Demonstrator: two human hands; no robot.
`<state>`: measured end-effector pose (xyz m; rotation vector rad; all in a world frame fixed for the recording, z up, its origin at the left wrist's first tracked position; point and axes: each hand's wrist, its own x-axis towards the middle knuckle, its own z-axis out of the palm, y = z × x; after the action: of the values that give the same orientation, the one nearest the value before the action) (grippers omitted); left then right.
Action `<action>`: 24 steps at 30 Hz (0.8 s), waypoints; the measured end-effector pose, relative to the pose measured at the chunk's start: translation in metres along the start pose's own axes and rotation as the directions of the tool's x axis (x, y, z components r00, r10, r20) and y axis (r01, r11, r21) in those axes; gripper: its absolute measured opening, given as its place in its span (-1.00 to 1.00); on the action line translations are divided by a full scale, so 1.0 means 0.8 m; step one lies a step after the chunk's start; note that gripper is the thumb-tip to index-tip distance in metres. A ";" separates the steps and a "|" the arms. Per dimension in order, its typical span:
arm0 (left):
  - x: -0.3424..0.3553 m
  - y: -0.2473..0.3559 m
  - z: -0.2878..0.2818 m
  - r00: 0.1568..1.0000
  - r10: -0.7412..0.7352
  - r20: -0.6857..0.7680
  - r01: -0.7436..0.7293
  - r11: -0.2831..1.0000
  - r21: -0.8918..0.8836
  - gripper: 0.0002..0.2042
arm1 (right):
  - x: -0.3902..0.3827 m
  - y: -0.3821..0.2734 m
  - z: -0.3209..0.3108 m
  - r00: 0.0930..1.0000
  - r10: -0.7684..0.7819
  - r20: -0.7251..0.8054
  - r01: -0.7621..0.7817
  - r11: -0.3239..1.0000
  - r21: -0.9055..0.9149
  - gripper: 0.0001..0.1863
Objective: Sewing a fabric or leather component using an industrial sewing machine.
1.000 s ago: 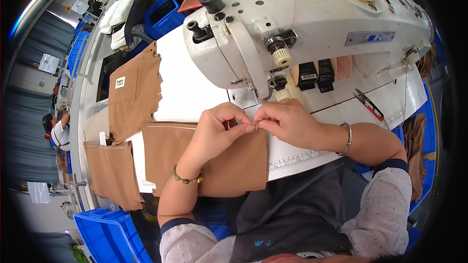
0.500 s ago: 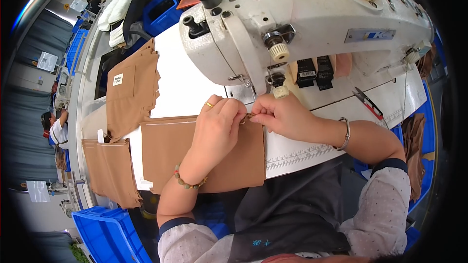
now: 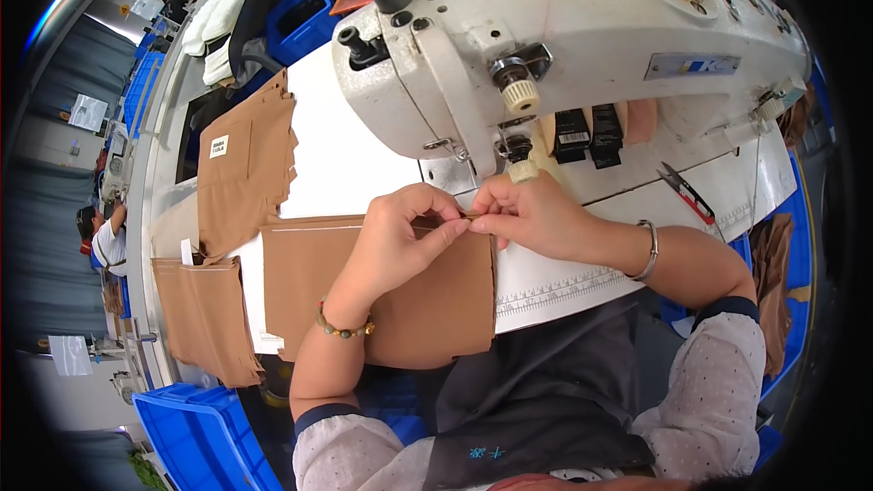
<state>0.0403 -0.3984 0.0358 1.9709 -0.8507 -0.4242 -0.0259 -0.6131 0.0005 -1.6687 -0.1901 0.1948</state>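
Note:
A stack of brown fabric pieces lies on the white table in front of me, its near edge hanging over the front. At its far right corner, my left hand pinches a small folded bit of brown fabric between thumb and fingers. Opposite it, my right hand pinches the same bit, the fingertips of both hands almost touching. The exact fold is mostly hidden by the fingers. Just beyond the hands stands the head of a white sewing machine, its needle area behind my fingertips.
Brown fabric pieces with a pocket and white label lie at the left, with another brown stack nearer. Thread snips rest on the right, beyond a printed ruler strip. Black labels sit under the machine arm. A blue bin stands lower left.
My left hand has turned, its thumb now showing along the fabric, and its wrist has shifted slightly left. My right hand stays at the corner, still pinching.

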 end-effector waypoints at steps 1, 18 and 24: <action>0.000 -0.001 0.000 1.000 -0.014 -0.021 0.013 0.999 -0.035 -0.90 | 0.000 -0.001 0.000 1.000 -0.001 0.002 0.001 1.000 -0.015 -0.83; -0.002 -0.004 -0.001 0.996 -0.087 0.001 0.087 0.994 -0.069 -0.90 | -0.005 -0.003 0.001 0.999 0.033 0.042 -0.032 0.999 -0.006 -0.83; 0.000 0.003 -0.005 0.995 -0.102 0.000 0.100 0.972 -0.213 -0.91 | -0.009 -0.011 0.004 0.998 -0.049 -0.026 0.046 0.995 -0.088 -0.80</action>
<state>0.0415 -0.3971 0.0398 1.8205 -0.6701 -0.5410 -0.0341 -0.6108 0.0092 -1.7513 -0.2195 0.1287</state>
